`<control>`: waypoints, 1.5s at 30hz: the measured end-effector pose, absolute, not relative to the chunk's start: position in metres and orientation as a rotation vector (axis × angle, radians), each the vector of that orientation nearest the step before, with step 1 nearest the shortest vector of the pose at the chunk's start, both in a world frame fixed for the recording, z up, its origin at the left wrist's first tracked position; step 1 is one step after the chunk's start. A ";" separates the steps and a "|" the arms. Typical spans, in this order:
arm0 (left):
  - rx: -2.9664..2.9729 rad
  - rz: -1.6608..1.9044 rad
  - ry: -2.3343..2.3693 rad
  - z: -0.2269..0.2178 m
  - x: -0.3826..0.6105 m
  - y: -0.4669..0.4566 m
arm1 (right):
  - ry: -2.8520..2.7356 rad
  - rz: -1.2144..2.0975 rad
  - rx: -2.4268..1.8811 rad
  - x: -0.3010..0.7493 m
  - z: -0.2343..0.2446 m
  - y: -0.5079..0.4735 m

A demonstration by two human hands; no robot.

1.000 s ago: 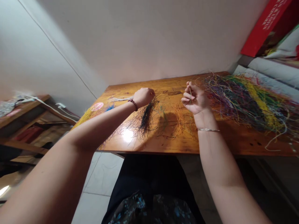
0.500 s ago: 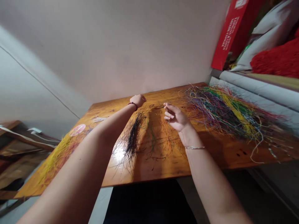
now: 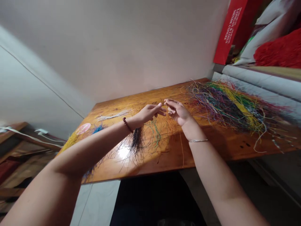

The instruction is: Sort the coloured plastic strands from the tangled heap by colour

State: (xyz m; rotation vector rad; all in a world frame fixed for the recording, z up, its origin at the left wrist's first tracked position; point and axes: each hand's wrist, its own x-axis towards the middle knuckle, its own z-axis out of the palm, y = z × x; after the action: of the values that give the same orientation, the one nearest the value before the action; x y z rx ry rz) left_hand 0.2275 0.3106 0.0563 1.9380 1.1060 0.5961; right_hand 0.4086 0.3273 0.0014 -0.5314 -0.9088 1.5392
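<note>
My right hand [image 3: 179,113] is raised over the wooden table with thumb and fingertips pinched together. An orange thread [image 3: 166,110] hangs from its fingertips. My left hand [image 3: 150,113] reaches close to them, its thumb and fingers stretched out and apart, with nothing visible in it. Below the hands lie loose orange threads [image 3: 170,127]. Left of these are a sparse green bunch [image 3: 156,133] and a thicker black bunch [image 3: 136,141], partly covered by my left wrist.
A big multicoloured heap of threads [image 3: 235,110] fills the table's right side. White threads [image 3: 114,115], blue threads [image 3: 97,129], yellow threads [image 3: 71,141] and a round pink-white label [image 3: 83,128] lie left. A wall [image 3: 141,47] rises behind; a red box [image 3: 229,34] stands at right.
My left hand has moved from the back of the table rightward to my right hand, and its fingers have opened from a fist. The right hand stays nearly in place, pinched.
</note>
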 end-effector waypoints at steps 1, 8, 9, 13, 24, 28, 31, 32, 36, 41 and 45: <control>1.896 0.583 1.108 0.060 0.229 0.296 | -0.917 1.527 -0.540 0.407 0.001 0.327; 1.773 0.577 1.219 0.056 0.223 0.259 | -0.985 1.532 -0.516 0.392 -0.003 0.323; 1.744 0.586 1.230 0.054 0.220 0.258 | -0.991 1.546 -0.512 0.389 -0.004 0.322; 1.623 0.675 1.275 0.047 0.207 0.254 | -1.063 1.587 -0.529 0.384 -0.005 0.317; 1.326 0.976 1.360 0.049 0.185 0.252 | -1.589 1.652 -0.752 0.382 -0.007 0.310; 1.298 1.012 1.364 0.050 0.181 0.250 | -1.718 1.713 -0.777 0.378 -0.009 0.307; 1.294 1.035 1.365 0.048 0.180 0.250 | -1.775 1.740 -0.738 0.375 -0.010 0.305; 1.298 1.040 1.362 0.047 0.179 0.250 | -1.782 1.747 -0.728 0.375 -0.010 0.305; 1.358 1.077 1.390 0.048 0.177 0.250 | -1.734 1.774 -0.700 0.376 -0.009 0.306; 1.355 1.190 1.468 0.058 0.165 0.244 | -1.653 1.766 -0.697 0.390 -0.003 0.307; 1.308 1.245 1.502 0.066 0.146 0.236 | -1.477 1.720 -0.734 0.403 0.003 0.313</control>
State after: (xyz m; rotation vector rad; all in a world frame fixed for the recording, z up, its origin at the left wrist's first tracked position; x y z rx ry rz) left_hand 0.1457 0.2363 0.0665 1.3081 1.5021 1.2449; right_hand 0.4032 0.3127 0.0033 -0.7344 -1.4767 1.7204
